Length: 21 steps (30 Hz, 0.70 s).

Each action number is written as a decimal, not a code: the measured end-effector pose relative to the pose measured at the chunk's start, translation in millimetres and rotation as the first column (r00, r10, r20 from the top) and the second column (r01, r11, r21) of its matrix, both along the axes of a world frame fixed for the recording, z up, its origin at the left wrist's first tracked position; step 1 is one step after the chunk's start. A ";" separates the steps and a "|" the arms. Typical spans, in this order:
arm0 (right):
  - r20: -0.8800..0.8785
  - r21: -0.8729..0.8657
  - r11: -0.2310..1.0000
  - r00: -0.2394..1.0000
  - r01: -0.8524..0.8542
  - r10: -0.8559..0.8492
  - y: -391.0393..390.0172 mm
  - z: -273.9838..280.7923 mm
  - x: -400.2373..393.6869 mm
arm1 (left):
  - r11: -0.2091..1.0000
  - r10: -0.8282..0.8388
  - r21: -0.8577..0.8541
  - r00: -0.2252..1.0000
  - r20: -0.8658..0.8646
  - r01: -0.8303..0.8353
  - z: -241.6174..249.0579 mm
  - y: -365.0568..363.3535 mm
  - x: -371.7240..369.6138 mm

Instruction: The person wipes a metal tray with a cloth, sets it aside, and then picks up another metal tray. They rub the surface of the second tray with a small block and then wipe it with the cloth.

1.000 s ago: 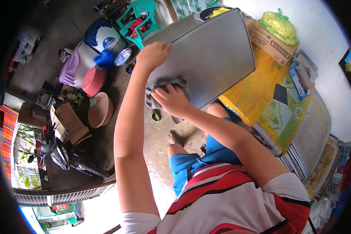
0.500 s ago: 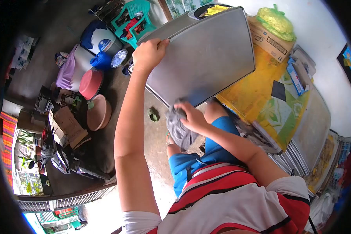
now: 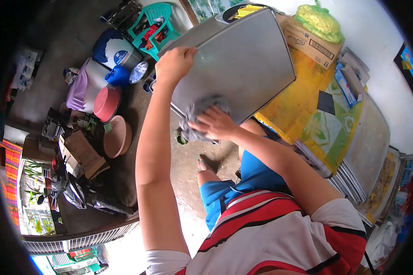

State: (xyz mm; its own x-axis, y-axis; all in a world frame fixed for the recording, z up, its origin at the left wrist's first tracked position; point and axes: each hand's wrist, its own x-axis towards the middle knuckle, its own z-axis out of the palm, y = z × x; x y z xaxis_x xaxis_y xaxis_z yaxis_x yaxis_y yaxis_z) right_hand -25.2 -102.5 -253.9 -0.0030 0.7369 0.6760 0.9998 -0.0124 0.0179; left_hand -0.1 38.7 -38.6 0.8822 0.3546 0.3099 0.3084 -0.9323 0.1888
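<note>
A large flat grey metal tray (image 3: 243,64) is tilted up in front of me. My left hand (image 3: 175,64) is closed around its upper left edge. A crumpled grey cloth (image 3: 202,110) lies against the lower left part of the tray, partly hanging past its bottom edge. On top of that cloth my right hand (image 3: 215,123) presses, its fingers bent over the fabric. Behind the tray another grey surface shows at the upper left, mostly hidden.
To the right, a table with a yellow cover (image 3: 284,110) bears a cardboard box (image 3: 309,43) and a yellow-green bag (image 3: 319,23). Several trays (image 3: 353,178) are stacked beside it. Basins (image 3: 117,135), a green chair (image 3: 170,34) and a motorcycle (image 3: 73,188) stand left.
My right hand and the cloth have moved up and left, from below the tray's bottom edge onto its face. My left hand keeps its hold on the tray's edge.
</note>
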 end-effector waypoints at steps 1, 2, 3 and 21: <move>-0.004 -0.093 0.993 0.998 -0.067 0.067 -7.0 -25.5 -5.7 | 0.999 0.002 -0.039 1.000 -0.020 -0.003 2.4 0.0 -3.0; 0.102 -0.087 0.994 0.992 -0.071 0.080 -10.9 -67.6 -8.1 | 0.997 0.006 -0.077 0.999 -0.037 -0.009 3.8 0.7 -5.3; 0.148 -0.099 0.992 0.984 -0.084 0.098 -19.5 -86.4 -8.2 | 0.999 -0.004 -0.049 1.000 -0.011 0.003 3.7 1.9 -5.3; -0.098 0.212 0.954 0.976 0.212 -0.195 41.3 127.4 2.8 | 0.995 0.073 0.075 0.996 -0.051 -0.069 19.9 -21.6 0.9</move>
